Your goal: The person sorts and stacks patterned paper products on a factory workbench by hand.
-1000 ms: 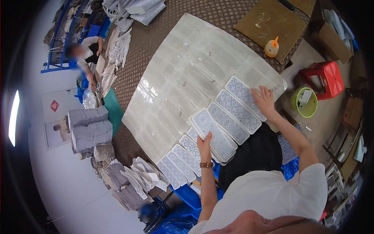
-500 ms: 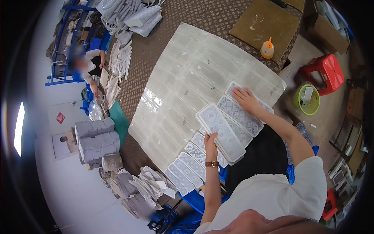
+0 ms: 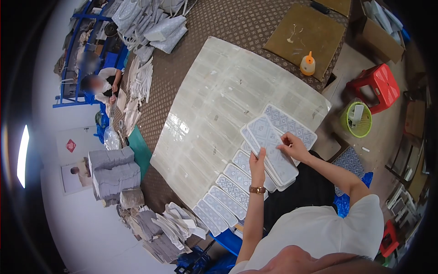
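Note:
A stack of long patterned panels (image 3: pixel 269 141) with white borders and rounded corners is gripped at its left edge by my left hand (image 3: pixel 258 165), thumb on top. My right hand (image 3: pixel 292 147) is pinched at the stack's right edge, its fingertips closed on the edge of a panel. Behind the stack a patterned panel (image 3: pixel 296 123) lies on the pale glossy sheet (image 3: pixel 214 91). Several more panels (image 3: pixel 232 189) lie overlapping in a row along the near edge, left of the stack.
Beyond the sheet are a glue bottle (image 3: pixel 308 65) and a brown board (image 3: pixel 305 34). To the right stand a red stool (image 3: pixel 381 86) and a green basket (image 3: pixel 358 119). Another person (image 3: pixel 107 84) is at the far left, near grey stacks (image 3: pixel 114 171).
My right hand has moved from the panels on the sheet to the held stack and closed at its edge. The stack has shifted right. The other person's hands have drawn together.

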{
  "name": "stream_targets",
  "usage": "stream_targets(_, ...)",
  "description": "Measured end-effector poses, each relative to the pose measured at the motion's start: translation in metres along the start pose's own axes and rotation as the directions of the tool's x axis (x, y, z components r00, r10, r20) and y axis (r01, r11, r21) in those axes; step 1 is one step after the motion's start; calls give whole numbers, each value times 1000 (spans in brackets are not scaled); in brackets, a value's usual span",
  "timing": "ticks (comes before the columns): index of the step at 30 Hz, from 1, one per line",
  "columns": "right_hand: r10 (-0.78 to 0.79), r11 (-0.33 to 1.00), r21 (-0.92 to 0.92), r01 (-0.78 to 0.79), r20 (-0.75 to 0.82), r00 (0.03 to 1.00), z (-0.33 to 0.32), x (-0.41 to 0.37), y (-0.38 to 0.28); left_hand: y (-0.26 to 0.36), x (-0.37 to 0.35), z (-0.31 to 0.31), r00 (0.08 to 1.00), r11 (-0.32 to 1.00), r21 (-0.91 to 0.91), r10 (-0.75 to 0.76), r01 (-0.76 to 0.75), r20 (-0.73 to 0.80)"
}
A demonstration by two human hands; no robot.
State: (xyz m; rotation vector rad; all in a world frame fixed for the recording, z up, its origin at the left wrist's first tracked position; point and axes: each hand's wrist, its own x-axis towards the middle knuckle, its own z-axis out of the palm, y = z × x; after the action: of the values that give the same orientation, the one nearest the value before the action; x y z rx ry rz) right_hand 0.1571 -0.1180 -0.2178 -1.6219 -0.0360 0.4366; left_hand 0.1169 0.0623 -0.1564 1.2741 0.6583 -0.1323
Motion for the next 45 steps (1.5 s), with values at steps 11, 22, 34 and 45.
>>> stream_targets(11, 31, 981, -176, -80, -267, 963, -126, 87, 30, -12, -19, -43, 990, 999, -52, -15, 8, -143)
stream_targets(22, 30, 897, -408, -172, -331, 943, -124, 106, 37, -25, -21, -52, 974, 997, -80, -26, 8, -226)
stream_targets(34, -287, 670, -741, -44, -313, 906, -118, 96, 27, -22, -24, -54, 970, 995, -95, -54, 32, -236)
stream_targets(45, -494, 388, -880, 273, 52, 868, -65, 116, 45, -17, -20, -47, 966, 990, -133, -86, 54, -243)
